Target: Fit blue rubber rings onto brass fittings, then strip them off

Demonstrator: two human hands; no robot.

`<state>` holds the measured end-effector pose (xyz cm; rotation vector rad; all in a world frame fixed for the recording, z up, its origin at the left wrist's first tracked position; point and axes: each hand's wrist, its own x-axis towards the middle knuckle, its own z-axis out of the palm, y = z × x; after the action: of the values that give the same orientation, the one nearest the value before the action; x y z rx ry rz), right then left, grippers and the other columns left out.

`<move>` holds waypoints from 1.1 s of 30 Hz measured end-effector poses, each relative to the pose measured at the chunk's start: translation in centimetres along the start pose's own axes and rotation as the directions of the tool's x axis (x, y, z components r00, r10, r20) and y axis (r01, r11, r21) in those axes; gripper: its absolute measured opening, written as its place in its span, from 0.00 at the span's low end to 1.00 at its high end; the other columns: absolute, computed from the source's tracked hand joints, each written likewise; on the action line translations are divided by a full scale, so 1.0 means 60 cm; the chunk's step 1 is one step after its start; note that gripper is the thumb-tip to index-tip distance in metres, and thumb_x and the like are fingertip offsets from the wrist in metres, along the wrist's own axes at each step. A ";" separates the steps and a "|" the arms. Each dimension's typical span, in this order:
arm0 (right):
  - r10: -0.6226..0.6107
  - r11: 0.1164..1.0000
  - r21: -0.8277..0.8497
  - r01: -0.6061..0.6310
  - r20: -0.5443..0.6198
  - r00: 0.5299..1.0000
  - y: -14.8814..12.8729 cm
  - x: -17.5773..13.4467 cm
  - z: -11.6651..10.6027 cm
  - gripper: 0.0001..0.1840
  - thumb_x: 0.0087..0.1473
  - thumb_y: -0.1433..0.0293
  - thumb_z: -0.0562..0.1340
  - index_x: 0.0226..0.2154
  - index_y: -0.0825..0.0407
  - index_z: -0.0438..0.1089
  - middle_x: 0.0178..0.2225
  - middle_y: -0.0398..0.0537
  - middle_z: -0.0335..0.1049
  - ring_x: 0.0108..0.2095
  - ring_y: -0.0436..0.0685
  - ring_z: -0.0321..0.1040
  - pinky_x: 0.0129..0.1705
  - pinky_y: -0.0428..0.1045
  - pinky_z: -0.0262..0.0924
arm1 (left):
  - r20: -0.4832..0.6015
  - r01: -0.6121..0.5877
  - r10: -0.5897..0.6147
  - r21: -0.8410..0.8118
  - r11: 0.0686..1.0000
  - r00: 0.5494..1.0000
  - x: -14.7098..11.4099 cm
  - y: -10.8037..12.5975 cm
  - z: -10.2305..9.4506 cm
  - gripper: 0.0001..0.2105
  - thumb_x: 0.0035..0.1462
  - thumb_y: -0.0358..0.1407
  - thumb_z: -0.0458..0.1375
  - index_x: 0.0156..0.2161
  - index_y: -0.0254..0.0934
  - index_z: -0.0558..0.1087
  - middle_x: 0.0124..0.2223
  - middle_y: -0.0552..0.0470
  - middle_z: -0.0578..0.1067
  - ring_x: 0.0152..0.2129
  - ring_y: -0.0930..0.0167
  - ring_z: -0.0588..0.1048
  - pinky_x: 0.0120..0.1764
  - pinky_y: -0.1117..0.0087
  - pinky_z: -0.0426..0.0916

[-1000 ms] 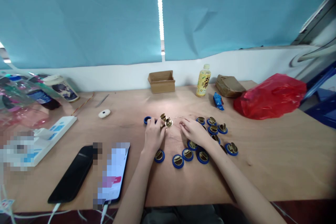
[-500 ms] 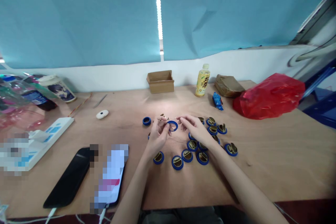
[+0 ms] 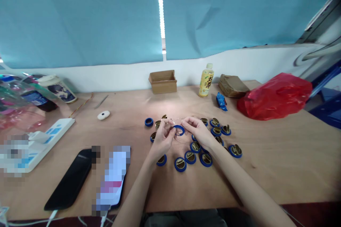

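My left hand [image 3: 165, 136] is closed, pinching the left edge of a blue ring [image 3: 183, 127] between thumb and fingertips. The ring is tilted, held a little above the table. Against or right beside the ring's right edge are the fingertips of my right hand [image 3: 199, 131], drawn into a pinch; what is between them is too small to tell. Thin, light strands show near the fingertips. Around both hands lie several round blue-rimmed pieces with gold metal clips, such as this one [image 3: 180, 164]. An open blue ring piece [image 3: 149, 122] lies behind my left hand.
A small cardboard box [image 3: 163, 87], a yellow drink bottle [image 3: 205, 83], a blue packet [image 3: 221, 101], a brown package [image 3: 233, 86] and a red plastic bag [image 3: 274, 97] stand towards the back. At left are two phones [image 3: 70, 181], a power strip [image 3: 53, 142] and a white round object [image 3: 103, 115].
The blue ring has shifted slightly right, closer to my right fingertips, and my left hand has moved with it. The loose pieces on the table lie as before.
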<state>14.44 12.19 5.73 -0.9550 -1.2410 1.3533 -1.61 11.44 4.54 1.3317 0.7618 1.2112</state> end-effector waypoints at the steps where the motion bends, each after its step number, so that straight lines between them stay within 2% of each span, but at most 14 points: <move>1: -0.004 1.000 -0.004 0.004 0.001 1.000 0.001 0.000 -0.001 0.19 0.48 0.52 0.68 0.25 0.51 0.69 0.22 0.39 0.65 0.23 0.49 0.58 0.27 0.45 0.56 | 0.003 0.005 -0.005 0.002 1.000 1.000 0.000 -0.001 0.000 0.12 0.59 0.40 0.59 0.39 0.41 0.58 0.30 0.56 0.71 0.27 0.74 0.72 0.28 0.74 0.65; 9: -0.009 1.000 -0.007 0.009 0.022 1.000 0.003 0.001 -0.009 0.21 0.50 0.51 0.65 0.24 0.50 0.65 0.22 0.39 0.62 0.24 0.50 0.59 0.30 0.46 0.56 | 0.015 0.012 -0.012 -0.012 1.000 1.000 0.002 0.000 -0.001 0.14 0.57 0.42 0.61 0.38 0.41 0.59 0.32 0.55 0.71 0.28 0.74 0.72 0.28 0.74 0.66; 18: 0.046 0.990 0.129 -0.048 0.023 0.999 -0.011 0.002 -0.012 0.21 0.49 0.53 0.65 0.21 0.50 0.60 0.21 0.39 0.57 0.24 0.50 0.57 0.29 0.47 0.56 | -0.038 0.011 -0.010 0.022 1.000 0.999 0.004 0.001 -0.005 0.11 0.57 0.40 0.61 0.37 0.39 0.62 0.31 0.55 0.72 0.28 0.74 0.72 0.30 0.75 0.66; 22: 0.045 0.988 0.152 -0.039 -0.035 0.998 -0.015 0.006 -0.023 0.21 0.50 0.53 0.65 0.22 0.50 0.60 0.21 0.38 0.56 0.24 0.50 0.58 0.29 0.47 0.56 | -0.099 -0.004 0.008 0.039 0.999 0.995 0.007 0.001 -0.012 0.10 0.57 0.39 0.61 0.36 0.39 0.64 0.30 0.55 0.74 0.27 0.74 0.73 0.30 0.75 0.66; 26: 0.000 0.985 0.169 0.034 -0.195 0.981 -0.014 0.017 -0.049 0.23 0.48 0.50 0.66 0.21 0.50 0.62 0.20 0.38 0.57 0.22 0.49 0.58 0.26 0.46 0.55 | -0.258 -0.011 0.024 0.052 0.999 0.966 0.015 -0.001 -0.030 0.10 0.56 0.39 0.62 0.37 0.39 0.65 0.34 0.52 0.77 0.31 0.72 0.77 0.32 0.74 0.68; 29: -0.053 0.995 0.054 0.079 -0.373 0.926 -0.010 0.027 -0.080 0.24 0.47 0.47 0.65 0.21 0.50 0.62 0.18 0.38 0.57 0.20 0.49 0.57 0.24 0.46 0.54 | -0.393 -0.042 0.073 0.087 0.995 0.916 0.022 -0.006 -0.054 0.10 0.55 0.38 0.62 0.39 0.39 0.67 0.37 0.50 0.78 0.36 0.69 0.79 0.37 0.71 0.71; 31: -0.148 0.983 -0.168 0.075 -0.480 0.865 -0.005 0.031 -0.104 0.25 0.50 0.46 0.61 0.22 0.50 0.63 0.17 0.38 0.58 0.19 0.50 0.58 0.24 0.46 0.54 | -0.486 -0.066 0.128 0.141 0.988 0.865 0.028 -0.012 -0.073 0.10 0.55 0.36 0.62 0.41 0.38 0.69 0.38 0.49 0.79 0.39 0.69 0.79 0.38 0.72 0.71; 33: -0.270 0.888 -0.460 0.004 -0.515 0.814 0.004 0.033 -0.128 0.24 0.54 0.47 0.58 0.23 0.50 0.63 0.17 0.40 0.61 0.20 0.52 0.61 0.26 0.48 0.55 | -0.576 -0.058 0.154 0.183 0.981 0.803 0.033 -0.021 -0.092 0.11 0.54 0.35 0.61 0.43 0.37 0.70 0.39 0.47 0.79 0.38 0.69 0.79 0.35 0.73 0.72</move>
<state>21.52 15.50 4.48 -1.4272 -1.1268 0.5831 -6.00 15.13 2.91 1.1299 1.2576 1.7215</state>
